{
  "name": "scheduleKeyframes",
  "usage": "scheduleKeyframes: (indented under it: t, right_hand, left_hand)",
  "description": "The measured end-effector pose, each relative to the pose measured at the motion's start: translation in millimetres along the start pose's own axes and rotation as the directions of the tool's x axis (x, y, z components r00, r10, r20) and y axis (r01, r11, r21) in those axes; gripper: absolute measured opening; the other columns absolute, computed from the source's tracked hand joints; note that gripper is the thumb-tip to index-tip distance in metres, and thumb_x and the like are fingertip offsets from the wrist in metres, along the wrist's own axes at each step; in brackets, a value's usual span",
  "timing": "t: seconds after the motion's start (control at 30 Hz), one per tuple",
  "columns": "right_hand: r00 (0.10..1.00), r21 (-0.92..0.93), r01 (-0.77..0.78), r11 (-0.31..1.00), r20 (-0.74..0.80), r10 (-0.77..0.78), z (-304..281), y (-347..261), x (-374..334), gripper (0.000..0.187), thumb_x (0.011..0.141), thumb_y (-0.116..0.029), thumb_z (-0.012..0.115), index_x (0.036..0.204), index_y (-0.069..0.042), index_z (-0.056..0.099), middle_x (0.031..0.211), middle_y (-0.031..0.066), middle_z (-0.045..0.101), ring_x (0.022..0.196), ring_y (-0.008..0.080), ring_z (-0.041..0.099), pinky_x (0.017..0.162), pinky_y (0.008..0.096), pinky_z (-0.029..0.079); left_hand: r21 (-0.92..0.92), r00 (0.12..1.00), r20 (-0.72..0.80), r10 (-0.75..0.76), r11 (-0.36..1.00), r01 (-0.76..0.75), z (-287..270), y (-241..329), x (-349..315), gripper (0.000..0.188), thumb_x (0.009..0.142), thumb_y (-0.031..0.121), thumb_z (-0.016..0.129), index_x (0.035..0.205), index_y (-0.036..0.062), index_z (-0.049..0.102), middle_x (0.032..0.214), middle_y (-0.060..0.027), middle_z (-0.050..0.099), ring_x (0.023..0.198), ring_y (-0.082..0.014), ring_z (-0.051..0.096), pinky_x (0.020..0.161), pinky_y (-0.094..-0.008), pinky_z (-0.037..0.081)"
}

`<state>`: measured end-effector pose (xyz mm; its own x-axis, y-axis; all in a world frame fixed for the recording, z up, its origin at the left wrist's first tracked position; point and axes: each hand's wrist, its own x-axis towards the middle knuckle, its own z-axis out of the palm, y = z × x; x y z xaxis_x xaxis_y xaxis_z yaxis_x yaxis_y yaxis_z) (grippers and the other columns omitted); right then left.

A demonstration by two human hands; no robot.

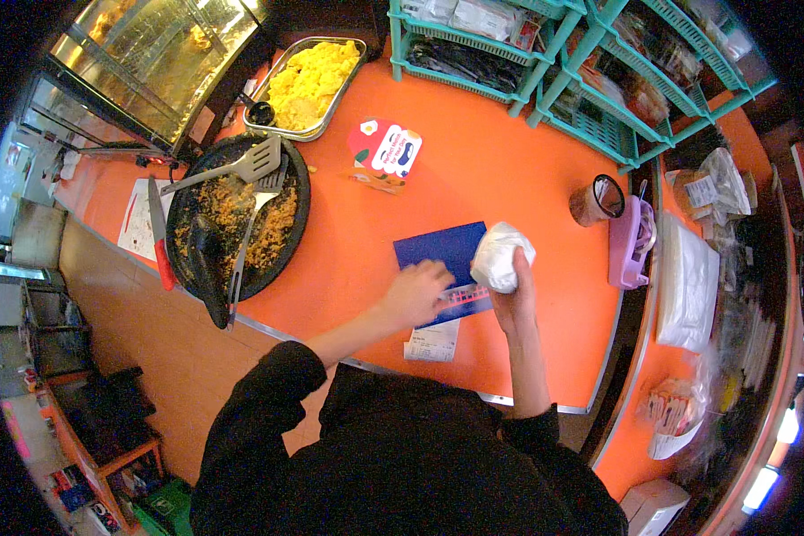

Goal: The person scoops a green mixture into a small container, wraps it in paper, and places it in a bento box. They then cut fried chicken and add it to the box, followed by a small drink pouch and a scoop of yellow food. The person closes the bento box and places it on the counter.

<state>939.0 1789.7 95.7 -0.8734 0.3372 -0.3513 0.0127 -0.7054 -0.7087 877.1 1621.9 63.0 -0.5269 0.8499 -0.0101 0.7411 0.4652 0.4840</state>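
Observation:
In my right hand point(515, 299) is a rounded bundle point(502, 255) wrapped in white paper or film, held up over the right side of a flat dark blue sheet or folder point(442, 246). My left hand point(417, 293) is over the blue sheet's left part, its fingers curled in and slightly blurred. Whatever they pinch is too small to make out. A pale strip with pink marks point(467, 296) lies across the blue sheet, beside those fingertips. From under the sheet's near edge sticks out a printed paper slip point(432, 343).
On the orange table point(348, 259) at left sits a black pan point(302, 192) of crumbly brown food with spatulas and a red-handled knife point(163, 241). Behind are a tray of yellow food point(308, 85) and a small printed carton point(386, 154). A cup point(596, 199) and teal racks point(545, 67) stand right.

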Motion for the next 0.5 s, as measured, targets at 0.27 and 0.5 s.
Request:
scheduleKeyframes:
  t: [0.27,0.5]
  right_hand:
    - [0.984,0.223,0.095,0.97,-0.169,-0.058,-54.9,5.5,-26.7,0.045,0.084,-0.043,0.057,0.119,-0.016,0.047,0.11,0.0032,0.054,0.099,0.0194,0.051,0.081,0.0398,0.044]
    - [0.971,0.175,0.132,0.976,-0.223,-0.091,-64.2,0.1,-43.4,0.046,0.082,-0.043,0.059,0.119,-0.017,0.047,0.112,0.0024,0.053,0.102,0.019,0.05,0.084,0.042,0.042]
  left_hand:
    - [0.246,0.994,0.098,0.048,0.967,-0.071,38.7,15.9,6.8,0.056,0.065,0.019,0.066,0.117,0.0034,0.05,0.116,-0.0163,0.043,0.103,-0.0338,0.045,0.078,-0.0492,0.043]
    - [0.478,0.998,0.059,-0.037,0.878,0.004,46.4,29.5,6.2,0.056,0.053,0.023,0.073,0.099,0.0018,0.049,0.109,-0.0159,0.041,0.103,-0.0304,0.04,0.076,-0.05,0.039]
